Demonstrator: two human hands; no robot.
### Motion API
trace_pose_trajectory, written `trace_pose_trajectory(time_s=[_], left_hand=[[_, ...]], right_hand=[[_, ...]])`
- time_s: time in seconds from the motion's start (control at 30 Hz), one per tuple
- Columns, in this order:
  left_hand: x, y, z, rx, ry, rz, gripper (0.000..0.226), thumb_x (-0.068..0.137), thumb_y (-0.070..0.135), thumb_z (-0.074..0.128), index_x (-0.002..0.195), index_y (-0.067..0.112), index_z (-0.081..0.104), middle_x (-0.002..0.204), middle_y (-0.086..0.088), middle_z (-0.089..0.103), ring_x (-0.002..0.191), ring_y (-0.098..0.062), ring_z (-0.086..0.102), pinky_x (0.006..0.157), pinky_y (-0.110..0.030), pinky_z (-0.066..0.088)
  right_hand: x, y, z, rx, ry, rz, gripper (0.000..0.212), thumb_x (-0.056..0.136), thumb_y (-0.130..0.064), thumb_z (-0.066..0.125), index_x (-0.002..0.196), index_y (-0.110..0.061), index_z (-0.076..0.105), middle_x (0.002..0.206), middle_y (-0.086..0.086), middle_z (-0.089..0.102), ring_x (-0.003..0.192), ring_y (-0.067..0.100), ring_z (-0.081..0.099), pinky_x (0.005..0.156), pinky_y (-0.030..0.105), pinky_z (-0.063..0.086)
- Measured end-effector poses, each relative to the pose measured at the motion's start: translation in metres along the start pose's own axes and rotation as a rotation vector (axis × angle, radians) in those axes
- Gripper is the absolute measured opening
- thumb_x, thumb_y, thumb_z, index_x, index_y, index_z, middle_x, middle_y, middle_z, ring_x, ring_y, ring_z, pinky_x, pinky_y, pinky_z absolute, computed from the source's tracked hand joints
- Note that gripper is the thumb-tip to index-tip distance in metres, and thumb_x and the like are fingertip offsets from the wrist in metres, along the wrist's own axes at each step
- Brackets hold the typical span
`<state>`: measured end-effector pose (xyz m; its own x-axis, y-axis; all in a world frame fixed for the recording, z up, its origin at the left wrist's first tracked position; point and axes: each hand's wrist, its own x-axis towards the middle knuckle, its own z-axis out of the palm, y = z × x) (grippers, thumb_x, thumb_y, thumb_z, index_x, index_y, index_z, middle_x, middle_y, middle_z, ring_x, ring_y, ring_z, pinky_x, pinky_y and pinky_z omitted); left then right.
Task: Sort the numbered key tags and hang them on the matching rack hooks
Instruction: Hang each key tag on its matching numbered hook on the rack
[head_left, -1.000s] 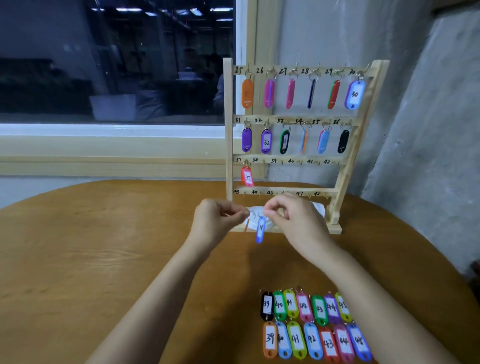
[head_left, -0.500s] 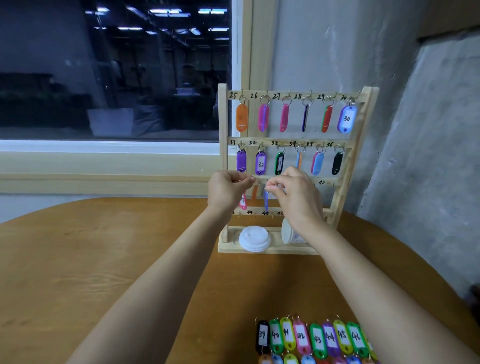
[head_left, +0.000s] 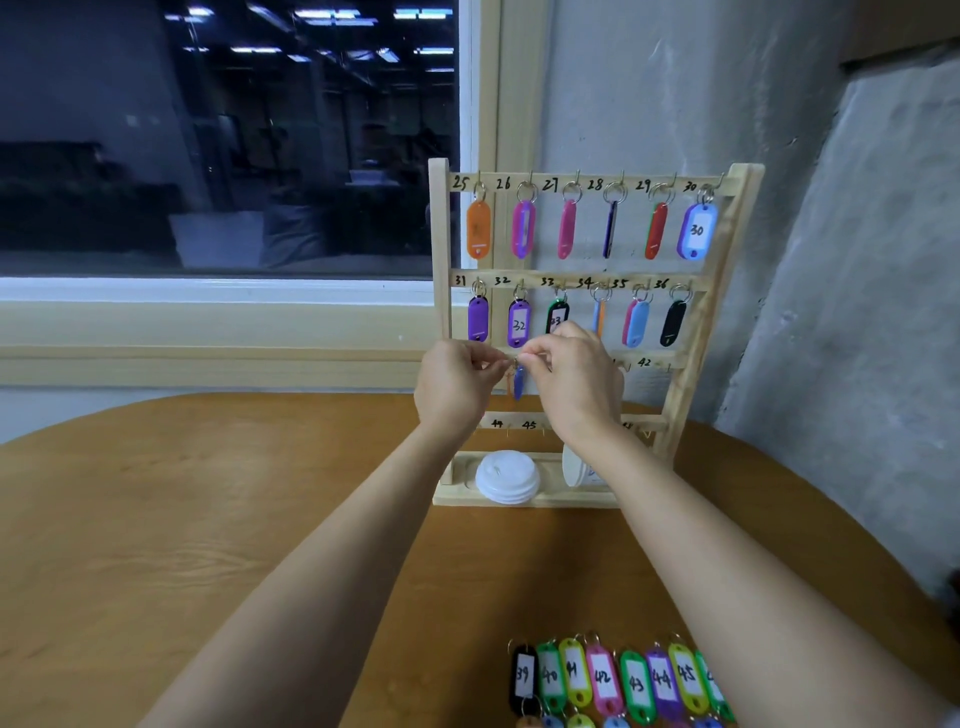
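Both hands are raised to the third rail of the wooden rack (head_left: 726, 270), which stands on the worktop (head_left: 218, 519) against the wall. The left hand (head_left: 457, 382) and right hand (head_left: 576, 379) have their fingers curled, with thumb and fingertips meeting at the metal ring of a blue tag (head_left: 518, 383). The tag hangs edge-on between them, just below the tag marked 32; whether its ring is on a hook cannot be told. The top two rails, numbered 25 to 36, carry hung tags. Loose tags (head_left: 623, 680) numbered 39 to 45 lie in rows at the near edge. White lids (head_left: 508, 478) sit in the rack's base.
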<state>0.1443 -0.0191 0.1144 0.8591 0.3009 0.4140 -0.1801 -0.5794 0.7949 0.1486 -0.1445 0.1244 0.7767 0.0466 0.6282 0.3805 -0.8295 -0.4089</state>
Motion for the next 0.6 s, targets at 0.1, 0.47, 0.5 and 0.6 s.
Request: trace_pose_trajectory(time_s=[0.1,0.47,0.5,0.6], left_hand=[[-0.003,-0.005,-0.002,0.08,0.018,0.063,0.011,0.085,0.024,0.068,0.092,0.02,0.075,0.081,-0.001,0.072,0.069,-0.016,0.063,0.064,-0.036,0.056],[-0.068,-0.036,-0.021,0.149,-0.197,0.04,0.01,0.081,0.027,0.072,0.088,0.02,0.075,0.068,0.002,0.065,0.065,-0.014,0.06,0.06,-0.03,0.047],[-0.078,-0.043,-0.021,0.145,-0.261,0.033,0.011,0.081,0.026,0.072,0.088,0.018,0.075,0.072,0.001,0.068,0.066,-0.013,0.06,0.061,-0.029,0.046],[-0.112,-0.063,-0.021,0.175,-0.469,0.019,0.011,0.081,0.025,0.072,0.089,0.017,0.076,0.081,0.006,0.071,0.07,-0.006,0.061,0.065,-0.019,0.046]], right_hand=[[-0.001,-0.002,0.001,-0.035,0.015,0.015,0.015,0.091,-0.032,0.058,0.093,-0.024,0.072,0.092,-0.005,0.057,0.099,0.016,0.05,0.049,0.019,0.016],[-0.07,0.007,-0.006,0.058,-0.221,-0.031,0.012,0.085,-0.032,0.066,0.096,-0.028,0.071,0.086,-0.01,0.053,0.094,0.014,0.052,0.062,0.027,0.035],[-0.083,0.01,-0.007,0.077,-0.269,-0.023,0.01,0.085,-0.032,0.067,0.094,-0.029,0.071,0.086,-0.01,0.054,0.092,0.012,0.053,0.061,0.026,0.035],[-0.12,0.019,-0.012,0.075,-0.38,-0.029,0.012,0.085,-0.034,0.067,0.095,-0.03,0.071,0.087,-0.013,0.055,0.085,0.004,0.05,0.058,0.016,0.032]])
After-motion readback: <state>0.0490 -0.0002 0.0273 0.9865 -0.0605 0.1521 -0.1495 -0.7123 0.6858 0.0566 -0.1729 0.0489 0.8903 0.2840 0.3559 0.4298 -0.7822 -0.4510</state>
